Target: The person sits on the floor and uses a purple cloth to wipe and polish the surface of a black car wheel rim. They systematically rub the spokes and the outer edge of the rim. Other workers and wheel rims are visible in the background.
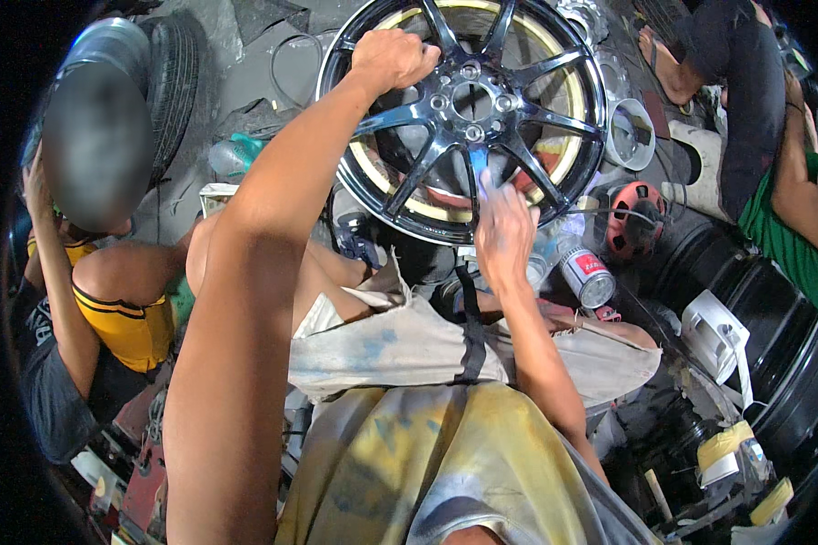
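A glossy black multi-spoke alloy wheel rim (473,163), with a cream-coloured inner band, stands tilted before my knees. At its upper left, my left hand (393,60) is closed over the edge, its fingers curled inward. Close to the lowest spoke is my right hand (507,227), slightly smeared by motion. Its fingers are bent, with the tips at the spoke's face. Whether something small and pale is pinched there I cannot make out. A stained, pale cloth apron (400,350) covers my lap below the rim.
A red-labelled can (588,275) and a red round slotted part (635,220) lie right of the rim. Black wheel barrels (736,300) line the right side. A tyre (173,95) stands at the left, near a person in yellow shorts (132,322). Another person's green clothing (795,236) shows far right.
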The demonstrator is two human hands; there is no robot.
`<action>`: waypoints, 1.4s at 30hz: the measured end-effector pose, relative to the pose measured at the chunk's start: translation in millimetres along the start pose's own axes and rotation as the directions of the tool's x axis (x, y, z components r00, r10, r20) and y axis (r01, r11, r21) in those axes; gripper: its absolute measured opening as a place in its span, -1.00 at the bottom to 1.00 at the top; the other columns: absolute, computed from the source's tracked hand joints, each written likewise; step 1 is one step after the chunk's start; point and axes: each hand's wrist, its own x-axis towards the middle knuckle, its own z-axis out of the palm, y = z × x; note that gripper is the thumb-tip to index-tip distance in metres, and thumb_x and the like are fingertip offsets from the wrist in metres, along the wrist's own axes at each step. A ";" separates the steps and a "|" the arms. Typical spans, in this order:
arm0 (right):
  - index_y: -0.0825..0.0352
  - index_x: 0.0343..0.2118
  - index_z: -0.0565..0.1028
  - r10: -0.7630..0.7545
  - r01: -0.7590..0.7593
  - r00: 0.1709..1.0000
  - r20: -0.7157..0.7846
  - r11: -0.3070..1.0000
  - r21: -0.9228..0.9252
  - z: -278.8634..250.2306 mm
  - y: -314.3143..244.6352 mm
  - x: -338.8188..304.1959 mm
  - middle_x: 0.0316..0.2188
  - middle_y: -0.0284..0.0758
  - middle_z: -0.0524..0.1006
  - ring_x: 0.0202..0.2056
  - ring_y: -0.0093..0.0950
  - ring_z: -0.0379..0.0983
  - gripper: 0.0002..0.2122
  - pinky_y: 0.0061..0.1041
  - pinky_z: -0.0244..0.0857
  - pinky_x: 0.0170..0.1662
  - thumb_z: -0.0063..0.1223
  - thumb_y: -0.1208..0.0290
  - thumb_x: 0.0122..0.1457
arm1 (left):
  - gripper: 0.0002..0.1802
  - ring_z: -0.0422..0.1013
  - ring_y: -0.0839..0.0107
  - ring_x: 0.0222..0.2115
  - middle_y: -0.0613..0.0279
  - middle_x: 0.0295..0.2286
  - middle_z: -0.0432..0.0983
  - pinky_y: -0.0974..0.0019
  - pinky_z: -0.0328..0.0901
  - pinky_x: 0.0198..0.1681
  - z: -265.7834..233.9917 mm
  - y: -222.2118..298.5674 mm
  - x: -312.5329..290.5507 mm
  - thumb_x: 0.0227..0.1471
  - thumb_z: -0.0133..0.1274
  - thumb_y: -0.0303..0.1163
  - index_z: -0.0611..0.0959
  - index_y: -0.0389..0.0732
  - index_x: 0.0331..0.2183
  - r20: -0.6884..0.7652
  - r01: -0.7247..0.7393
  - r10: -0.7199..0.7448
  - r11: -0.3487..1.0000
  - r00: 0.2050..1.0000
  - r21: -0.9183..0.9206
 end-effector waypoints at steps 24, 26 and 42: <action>0.42 0.04 0.54 0.068 -0.057 0.998 -0.013 0.910 0.410 2.7 6.5 3.7 -0.36 -0.05 0.49 -0.33 -0.10 0.45 -0.72 -0.24 0.32 -0.18 -0.04 0.48 0.33 | -0.33 0.61 0.02 -0.22 -0.10 -0.29 0.67 0.02 0.45 -0.09 2.1 -4.4 9.9 0.18 -0.28 0.07 0.79 -0.23 -0.34 -0.020 0.037 -0.036 0.997 0.999 0.061; 0.42 0.04 0.54 0.095 -0.107 0.994 0.049 0.888 0.448 -5.4 -2.5 -5.0 -0.39 -0.07 0.47 -0.34 -0.13 0.44 -0.72 -0.25 0.31 -0.20 -0.02 0.54 0.31 | -0.34 0.61 0.03 -0.22 -0.10 -0.29 0.67 0.02 0.45 -0.08 1.5 1.6 6.1 0.17 -0.27 0.07 0.79 -0.22 -0.35 0.019 0.035 -0.036 0.998 0.999 0.043; 0.27 0.11 0.51 -0.137 0.138 0.990 0.015 0.979 -0.151 -7.4 -2.8 4.3 -0.29 -0.25 0.47 -0.17 -0.24 0.41 -0.60 -0.20 0.20 -0.16 0.00 0.54 0.18 | -0.33 0.60 0.02 -0.20 -0.11 -0.30 0.67 0.03 0.44 -0.08 -7.6 4.3 1.0 0.18 -0.27 0.08 0.78 -0.25 -0.36 0.044 0.035 -0.036 0.999 0.998 0.033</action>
